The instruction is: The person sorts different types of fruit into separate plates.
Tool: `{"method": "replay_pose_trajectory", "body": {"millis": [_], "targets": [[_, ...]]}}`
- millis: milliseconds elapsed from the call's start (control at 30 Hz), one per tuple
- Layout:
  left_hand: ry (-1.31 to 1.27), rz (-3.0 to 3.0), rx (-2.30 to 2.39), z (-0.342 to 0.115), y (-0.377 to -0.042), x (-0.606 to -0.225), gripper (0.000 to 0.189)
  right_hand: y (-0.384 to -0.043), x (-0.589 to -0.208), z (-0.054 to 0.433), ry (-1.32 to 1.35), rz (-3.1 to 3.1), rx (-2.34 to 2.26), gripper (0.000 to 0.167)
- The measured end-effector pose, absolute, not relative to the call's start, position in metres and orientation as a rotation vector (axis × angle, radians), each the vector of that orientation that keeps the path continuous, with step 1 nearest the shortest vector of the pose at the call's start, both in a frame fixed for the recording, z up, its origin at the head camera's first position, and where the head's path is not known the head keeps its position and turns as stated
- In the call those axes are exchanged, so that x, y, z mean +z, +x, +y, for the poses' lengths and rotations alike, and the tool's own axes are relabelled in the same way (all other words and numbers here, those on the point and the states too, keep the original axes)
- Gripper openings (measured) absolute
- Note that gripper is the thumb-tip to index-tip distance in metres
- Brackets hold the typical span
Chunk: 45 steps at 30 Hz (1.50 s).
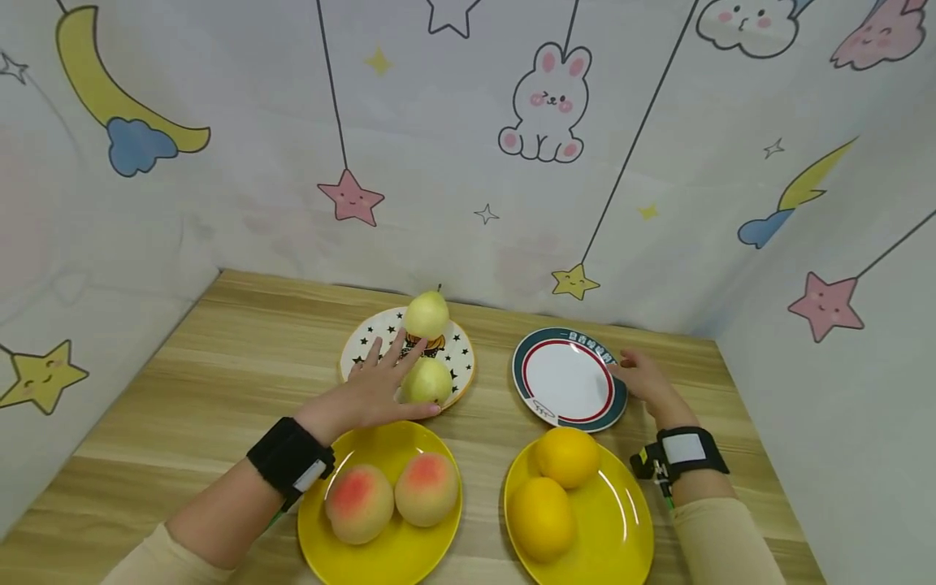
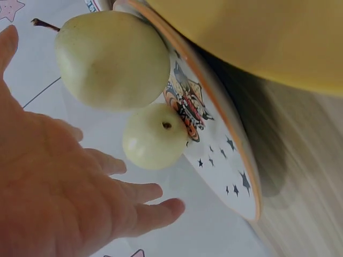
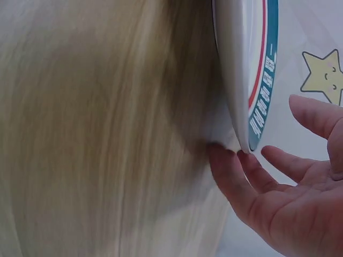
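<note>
My left hand (image 1: pixel 376 388) reaches over a white star-patterned plate (image 1: pixel 354 340), its fingers spread and straight, holding nothing. Two pale green pears rest on that plate, the far pear (image 1: pixel 426 315) stem up and the near pear (image 1: pixel 427 382) between thumb and forefinger in the head view. The left wrist view shows the palm beside the larger-looking pear (image 2: pixel 112 59). My right hand (image 1: pixel 645 378) is at the right rim of a white plate with a dark teal border (image 1: pixel 566 378). In the right wrist view its loosely bent fingertips (image 3: pixel 252 160) are right at that rim, with one digit raised above it.
Nearer the body, a yellow plate (image 1: pixel 380 561) carries two peaches (image 1: pixel 426 489). Another yellow plate (image 1: pixel 614 528) holds two yellow-orange fruits (image 1: pixel 541 520). All stand on a wood-grain table (image 1: pixel 183 382), with a patterned white backdrop (image 1: pixel 453 122) around its back and sides.
</note>
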<state>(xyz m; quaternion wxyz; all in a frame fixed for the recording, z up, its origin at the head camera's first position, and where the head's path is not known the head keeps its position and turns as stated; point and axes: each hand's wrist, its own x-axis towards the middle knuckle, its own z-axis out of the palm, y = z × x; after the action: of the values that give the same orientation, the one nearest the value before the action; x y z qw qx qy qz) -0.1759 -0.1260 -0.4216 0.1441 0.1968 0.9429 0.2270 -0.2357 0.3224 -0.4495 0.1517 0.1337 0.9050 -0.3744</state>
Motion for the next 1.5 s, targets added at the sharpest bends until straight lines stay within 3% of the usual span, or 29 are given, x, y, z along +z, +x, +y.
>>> {"method": "replay_pose_trajectory", "body": {"millis": [233, 667, 1100, 1500], "targets": [[0.664, 2.754, 0.885, -0.117, -0.185, -0.430, 0.100, -0.245, -0.458, 0.318, 0.494, 2.465, -1.136, 0.069], [0.715, 2.721, 0.861, -0.097, -0.195, -0.431, 0.086, -0.246, -0.458, 0.318, 0.512, 2.422, -1.166, 0.071], [0.723, 2.722, 0.924, -0.086, -0.202, -0.445, 0.063, -0.244, -0.465, 0.331, 0.506, 2.331, -1.352, 0.055], [0.787, 2.723, 0.891, -0.083, -0.203, -0.438, 0.053, -0.245, -0.468, 0.338, 0.580, 2.306, -1.400, 0.056]]}}
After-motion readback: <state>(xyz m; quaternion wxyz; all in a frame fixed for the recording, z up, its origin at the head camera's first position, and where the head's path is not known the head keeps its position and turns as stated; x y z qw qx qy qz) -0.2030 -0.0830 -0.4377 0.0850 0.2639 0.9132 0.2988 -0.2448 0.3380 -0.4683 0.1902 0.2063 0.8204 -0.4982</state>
